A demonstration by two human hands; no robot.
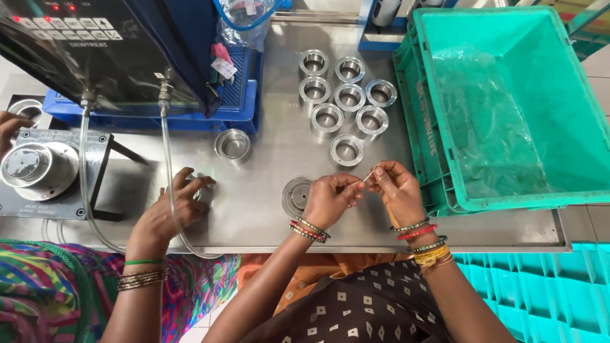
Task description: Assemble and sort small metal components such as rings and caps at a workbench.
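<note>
We've got both hands pinched together over the steel desk [267, 159]: our left hand [330, 198] and right hand [397, 189] each keep a closed grip on one thin metal pin [370, 173], fingertips nearly touching. Right beside the left hand, at its 9 o'clock, one round metal part [295, 195] lies flat on the desk.

At 12 o'clock from our hands we count eight shiny metal rings [348, 96], short machined cylinders with hollow middles, clustered close. One more ring [233, 146] stands alone at 10 o'clock.

At 3 o'clock sits one green plastic crate [508, 108], ribbed walls, with crinkly clear plastic film [489, 127] inside.

A co-worker's hand [175, 206] at 9 o'clock rests on the desk by two clear hoses [166, 159] hanging from a dark machine [108, 51]. A small white label [223, 67] sticks out at its right edge.
</note>
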